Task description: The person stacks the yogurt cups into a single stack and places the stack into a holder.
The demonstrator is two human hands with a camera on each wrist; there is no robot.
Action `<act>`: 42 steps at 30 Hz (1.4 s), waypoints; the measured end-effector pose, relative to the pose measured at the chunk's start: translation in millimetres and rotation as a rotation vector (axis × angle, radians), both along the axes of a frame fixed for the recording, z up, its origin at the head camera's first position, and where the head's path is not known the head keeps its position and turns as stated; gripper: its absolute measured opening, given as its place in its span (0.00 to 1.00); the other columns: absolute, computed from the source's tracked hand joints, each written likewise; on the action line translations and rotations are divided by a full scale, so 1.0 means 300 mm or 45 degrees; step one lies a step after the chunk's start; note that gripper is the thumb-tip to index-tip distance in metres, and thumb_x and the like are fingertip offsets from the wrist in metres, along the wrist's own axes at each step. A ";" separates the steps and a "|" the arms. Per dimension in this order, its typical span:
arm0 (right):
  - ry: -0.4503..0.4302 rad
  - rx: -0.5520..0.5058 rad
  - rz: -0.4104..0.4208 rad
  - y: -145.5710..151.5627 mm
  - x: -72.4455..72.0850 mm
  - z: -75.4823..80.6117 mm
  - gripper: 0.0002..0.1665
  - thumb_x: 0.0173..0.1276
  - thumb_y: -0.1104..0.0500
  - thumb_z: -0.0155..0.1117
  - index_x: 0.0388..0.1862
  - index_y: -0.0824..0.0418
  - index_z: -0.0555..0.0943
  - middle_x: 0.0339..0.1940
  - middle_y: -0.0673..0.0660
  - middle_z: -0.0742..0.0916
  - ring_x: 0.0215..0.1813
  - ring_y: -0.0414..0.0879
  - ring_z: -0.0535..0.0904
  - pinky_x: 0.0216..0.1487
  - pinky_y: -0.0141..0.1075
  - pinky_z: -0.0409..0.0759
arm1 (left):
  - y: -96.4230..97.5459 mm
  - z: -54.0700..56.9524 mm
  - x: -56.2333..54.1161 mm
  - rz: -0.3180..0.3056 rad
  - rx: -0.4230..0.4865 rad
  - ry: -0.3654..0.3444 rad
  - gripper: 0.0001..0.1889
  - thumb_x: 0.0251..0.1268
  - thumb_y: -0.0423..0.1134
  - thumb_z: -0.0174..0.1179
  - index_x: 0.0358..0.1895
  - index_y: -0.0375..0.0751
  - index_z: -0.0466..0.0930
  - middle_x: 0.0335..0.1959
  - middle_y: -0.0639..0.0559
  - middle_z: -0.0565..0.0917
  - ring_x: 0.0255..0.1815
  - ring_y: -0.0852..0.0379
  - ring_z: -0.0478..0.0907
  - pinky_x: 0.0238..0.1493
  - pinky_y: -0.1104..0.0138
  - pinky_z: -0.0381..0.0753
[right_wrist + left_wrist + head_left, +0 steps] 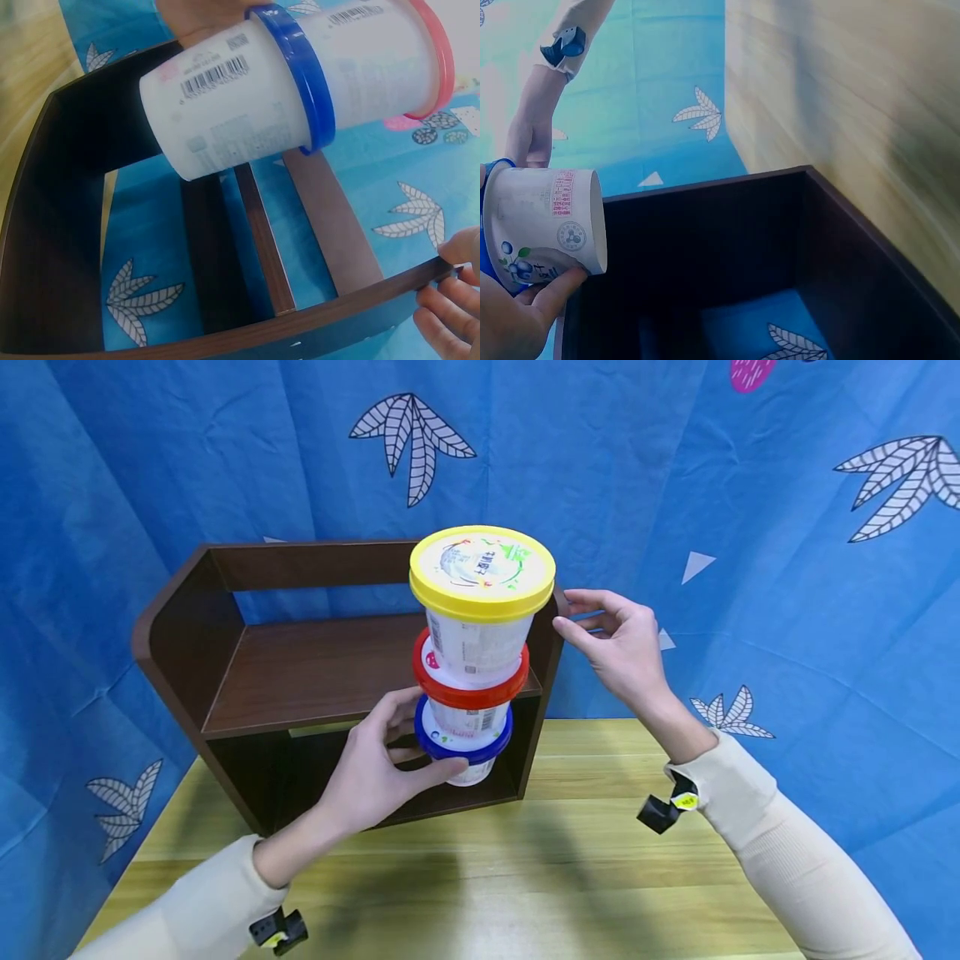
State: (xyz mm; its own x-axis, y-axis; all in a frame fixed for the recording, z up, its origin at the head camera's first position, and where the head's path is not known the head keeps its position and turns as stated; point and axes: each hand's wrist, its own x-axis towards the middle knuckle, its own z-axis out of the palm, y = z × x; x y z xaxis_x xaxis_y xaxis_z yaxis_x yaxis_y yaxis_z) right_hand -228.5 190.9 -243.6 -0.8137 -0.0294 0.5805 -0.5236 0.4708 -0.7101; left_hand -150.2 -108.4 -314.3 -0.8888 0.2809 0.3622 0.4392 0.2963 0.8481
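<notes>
Three white paper tubs are stacked one on another in front of the right half of a dark brown wooden shelf. The top tub has a yellow lid, the middle one a red lid and the bottom one a blue lid. My left hand grips the bottom tub, which shows blueberries in the left wrist view; its base hangs free in the air. With thumb and fingers, my right hand pinches the edge of the shelf's right side panel.
The shelf has an upper board and a lower compartment, and stands on a light wooden table. Behind it hangs a blue curtain with white leaf prints. A black wrist camera sits on the right sleeve.
</notes>
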 end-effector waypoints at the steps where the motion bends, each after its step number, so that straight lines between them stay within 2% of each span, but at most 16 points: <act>1: 0.000 0.002 0.000 0.000 0.000 -0.001 0.22 0.73 0.59 0.73 0.63 0.63 0.85 0.53 0.64 0.90 0.41 0.29 0.85 0.47 0.20 0.85 | -0.001 0.004 -0.005 0.001 0.000 0.003 0.43 0.57 0.37 0.80 0.75 0.44 0.66 0.68 0.44 0.81 0.65 0.41 0.84 0.56 0.49 0.91; 20: 0.002 -0.002 0.003 -0.005 0.005 -0.003 0.22 0.72 0.59 0.73 0.62 0.63 0.85 0.52 0.65 0.90 0.40 0.28 0.85 0.47 0.20 0.85 | -0.013 0.101 -0.039 0.002 0.014 0.122 0.43 0.57 0.32 0.79 0.75 0.42 0.66 0.68 0.43 0.81 0.66 0.42 0.84 0.54 0.48 0.91; 30: 0.006 -0.005 0.005 -0.008 0.013 -0.005 0.22 0.72 0.59 0.73 0.62 0.64 0.85 0.51 0.65 0.90 0.40 0.28 0.86 0.46 0.20 0.85 | -0.026 0.114 -0.077 0.021 0.016 0.166 0.43 0.58 0.31 0.78 0.75 0.41 0.66 0.68 0.43 0.82 0.65 0.45 0.84 0.53 0.52 0.92; 38: 0.011 -0.009 0.002 -0.008 0.016 -0.010 0.22 0.71 0.59 0.74 0.62 0.64 0.85 0.51 0.65 0.90 0.40 0.27 0.86 0.46 0.20 0.85 | -0.039 0.118 -0.112 0.041 0.006 0.160 0.40 0.60 0.33 0.77 0.74 0.39 0.67 0.65 0.40 0.83 0.60 0.42 0.86 0.54 0.50 0.92; 42: 0.013 -0.015 0.005 -0.011 0.018 -0.010 0.22 0.71 0.60 0.74 0.62 0.63 0.86 0.50 0.63 0.90 0.40 0.27 0.86 0.46 0.20 0.85 | -0.051 0.120 -0.129 0.077 -0.010 0.161 0.38 0.62 0.35 0.76 0.74 0.38 0.68 0.64 0.40 0.84 0.59 0.42 0.86 0.55 0.50 0.92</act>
State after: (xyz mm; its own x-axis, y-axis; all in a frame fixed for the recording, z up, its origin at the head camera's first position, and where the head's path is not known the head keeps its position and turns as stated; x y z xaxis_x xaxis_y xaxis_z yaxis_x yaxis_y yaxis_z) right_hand -223.0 187.6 -246.6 -0.8076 -0.0259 0.5892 -0.5329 0.4602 -0.7101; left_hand -189.1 -123.6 -278.5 -0.8516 0.2312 0.4705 0.5236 0.3317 0.7847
